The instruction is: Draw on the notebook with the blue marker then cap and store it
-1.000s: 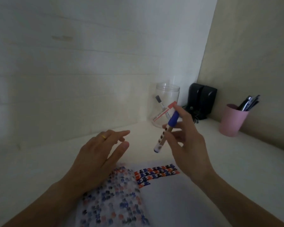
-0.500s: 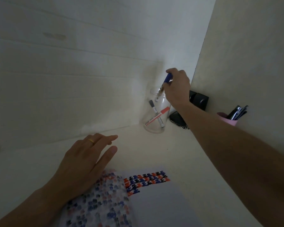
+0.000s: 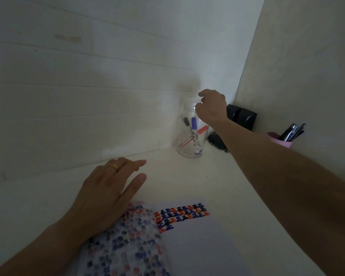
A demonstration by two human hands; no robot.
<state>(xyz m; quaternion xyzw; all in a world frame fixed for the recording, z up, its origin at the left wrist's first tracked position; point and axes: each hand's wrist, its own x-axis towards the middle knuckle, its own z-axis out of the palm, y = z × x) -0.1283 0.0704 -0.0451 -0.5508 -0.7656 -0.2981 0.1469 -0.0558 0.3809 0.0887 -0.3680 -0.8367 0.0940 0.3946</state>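
As the blue marker (image 3: 194, 134) stands near-upright inside the far jar (image 3: 191, 132) | right hand (image 3: 212, 107) just above, seemingly empty, loosely open | left hand (image 3: 108, 194) flat, empty, nearer notebook (image 3: 187, 242)

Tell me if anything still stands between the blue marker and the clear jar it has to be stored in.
Nothing does: the blue marker already stands capped inside the clear jar, beside two other markers. The right hand hangs empty over the jar's rim. The left hand rests on the notebook.

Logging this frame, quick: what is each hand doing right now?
Left hand: open, flat on the notebook, holding nothing.
Right hand: empty, fingers loosely open over the clear jar; the blue marker stands inside.
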